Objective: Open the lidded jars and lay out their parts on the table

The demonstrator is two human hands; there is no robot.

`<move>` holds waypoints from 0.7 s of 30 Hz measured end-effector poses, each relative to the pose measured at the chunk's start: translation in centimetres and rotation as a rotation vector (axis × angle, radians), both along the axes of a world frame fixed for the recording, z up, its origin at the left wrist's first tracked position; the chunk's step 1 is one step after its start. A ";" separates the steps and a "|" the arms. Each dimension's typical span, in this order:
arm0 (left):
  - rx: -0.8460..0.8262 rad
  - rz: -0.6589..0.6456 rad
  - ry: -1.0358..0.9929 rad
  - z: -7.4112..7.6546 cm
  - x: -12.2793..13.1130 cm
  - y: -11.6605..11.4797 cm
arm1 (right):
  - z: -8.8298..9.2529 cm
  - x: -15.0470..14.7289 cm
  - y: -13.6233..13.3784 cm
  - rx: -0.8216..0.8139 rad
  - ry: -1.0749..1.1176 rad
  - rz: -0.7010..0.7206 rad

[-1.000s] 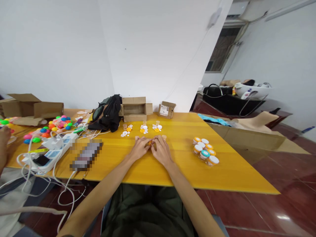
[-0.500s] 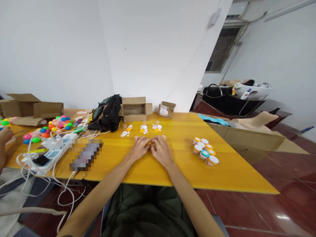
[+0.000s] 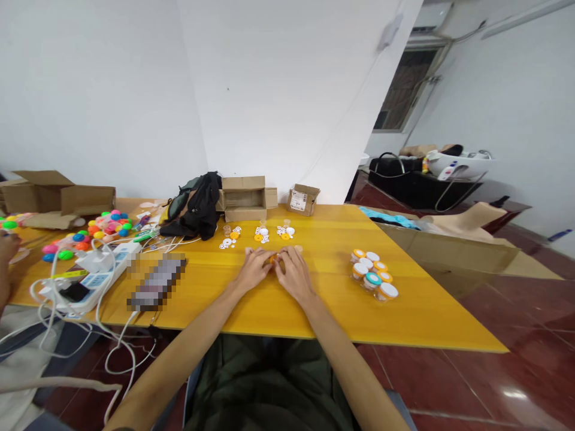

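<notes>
My left hand [image 3: 255,268] and my right hand [image 3: 291,272] meet over the middle of the table, fingertips close together. Both are closed on a small orange lid [image 3: 272,259], mostly hidden by the fingers. Just beyond my right fingers a clear jar [image 3: 299,249] shows in part. Farther back lie three small groups of loose parts: orange rings [image 3: 285,237], white discs [image 3: 263,232] and clear cups [image 3: 227,230]. To the right, several lidded clear jars [image 3: 372,279] stand in a cluster, with orange, white and teal lids.
A power strip [image 3: 101,278] with tangled white cables and a blurred-out phone [image 3: 157,282] lie at left. Behind them are colourful balls [image 3: 108,226], a black bag [image 3: 197,206] and cardboard boxes [image 3: 245,203]. Another person's hand [image 3: 6,251] shows at the far left edge.
My hands stay in nearly the same place, with only slight finger movement around the orange lid. The other person's hand at far left has shifted a little.
</notes>
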State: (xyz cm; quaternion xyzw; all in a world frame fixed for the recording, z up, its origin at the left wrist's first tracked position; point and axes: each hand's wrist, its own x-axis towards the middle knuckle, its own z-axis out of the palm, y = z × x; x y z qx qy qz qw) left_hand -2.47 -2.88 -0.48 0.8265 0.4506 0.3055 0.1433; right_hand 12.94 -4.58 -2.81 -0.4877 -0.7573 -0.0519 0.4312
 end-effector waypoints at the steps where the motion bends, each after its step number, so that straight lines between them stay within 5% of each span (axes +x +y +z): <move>1: -0.001 -0.002 0.001 0.0 0.0 0.0 | 0.0 0.0 0.0 0.000 -0.001 0.001; 21: -0.052 0.104 -0.104 -0.2 -0.1 0.6 | -1.5 1.0 0.9 0.012 0.045 -0.145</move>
